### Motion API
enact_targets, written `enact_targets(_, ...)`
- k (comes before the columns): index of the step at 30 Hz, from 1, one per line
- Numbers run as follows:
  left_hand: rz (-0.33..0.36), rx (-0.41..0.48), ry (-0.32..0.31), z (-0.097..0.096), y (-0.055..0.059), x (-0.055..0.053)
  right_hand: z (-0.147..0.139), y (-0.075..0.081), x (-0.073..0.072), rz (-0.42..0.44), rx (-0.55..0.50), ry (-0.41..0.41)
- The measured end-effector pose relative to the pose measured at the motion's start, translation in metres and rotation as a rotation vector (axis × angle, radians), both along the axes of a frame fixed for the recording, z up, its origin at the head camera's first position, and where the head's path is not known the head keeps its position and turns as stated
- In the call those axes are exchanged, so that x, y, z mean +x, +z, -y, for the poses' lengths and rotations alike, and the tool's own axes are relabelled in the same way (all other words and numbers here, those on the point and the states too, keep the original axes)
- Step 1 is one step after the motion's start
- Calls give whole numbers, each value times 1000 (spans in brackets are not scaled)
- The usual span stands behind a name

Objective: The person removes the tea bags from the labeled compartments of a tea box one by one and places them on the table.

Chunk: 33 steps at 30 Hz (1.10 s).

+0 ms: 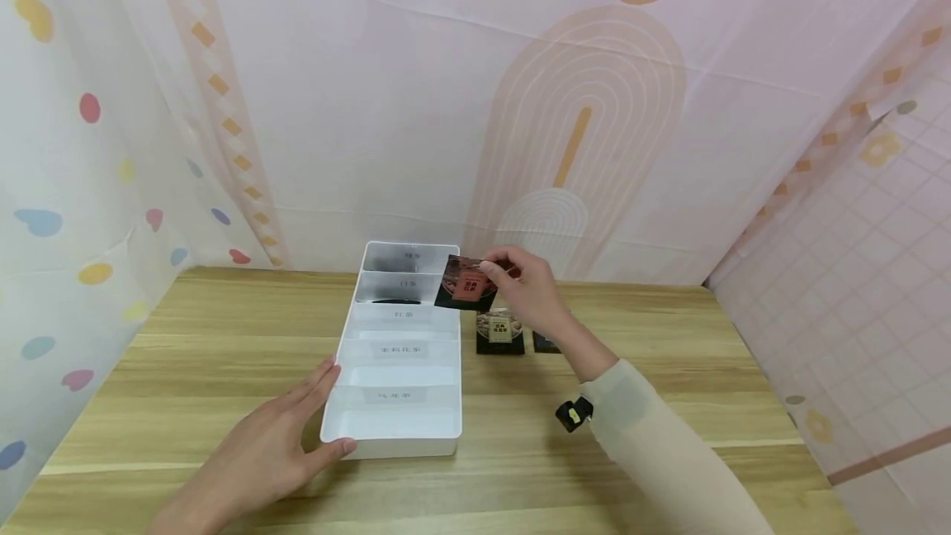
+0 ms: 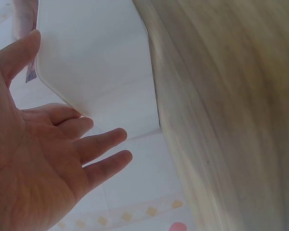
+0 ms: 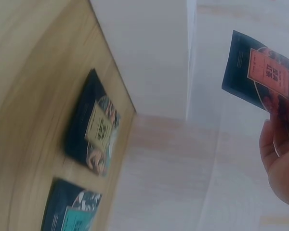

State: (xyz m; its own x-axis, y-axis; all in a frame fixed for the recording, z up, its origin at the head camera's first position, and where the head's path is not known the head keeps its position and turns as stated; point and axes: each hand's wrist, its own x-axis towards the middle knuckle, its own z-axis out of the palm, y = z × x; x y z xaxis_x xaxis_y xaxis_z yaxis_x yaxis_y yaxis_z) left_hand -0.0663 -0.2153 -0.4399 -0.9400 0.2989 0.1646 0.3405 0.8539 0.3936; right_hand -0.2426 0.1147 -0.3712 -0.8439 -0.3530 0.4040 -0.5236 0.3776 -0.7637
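Observation:
My right hand (image 1: 529, 291) pinches a black sachet with a red label (image 1: 466, 283) by its upper right corner, above the right rim of a white divided box (image 1: 401, 446). In the right wrist view the sachet (image 3: 260, 72) is held up off the table, higher than the box wall. My left hand (image 1: 271, 444) rests at the box's near left corner, thumb on the front and fingertips along the left side. The left wrist view shows those fingers spread and loosely extended against the wall (image 2: 96, 62).
Right of the box lie a black sachet with a cream label (image 1: 500, 333) and one with a teal label (image 3: 74, 216). The box's compartments bear paper labels (image 1: 401, 351); the two farthest hold dark, shiny contents (image 1: 390, 295). A patterned curtain (image 1: 371, 106) hangs behind the wooden table (image 1: 186, 353).

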Motion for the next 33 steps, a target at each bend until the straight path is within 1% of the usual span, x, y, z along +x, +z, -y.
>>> enact_targets(7, -2, 1, 11, 2, 0, 2, -17, -2, -2, -16, -13, -35)
enact_targets(13, 6, 6, 5, 2, 1, 2, -34, -1, -3, -11, -33, -64)
enact_targets(23, 1, 3, 7, 1, 1, 3, -65, 1, -9, -10, -47, -139)
enact_targets(28, 5, 2, 9, 0, 1, 3, -83, -1, -12, -4, -35, -168)
enact_targets(33, 10, 6, 13, 0, 1, 4, -101, -6, -15, 14, -21, -181)
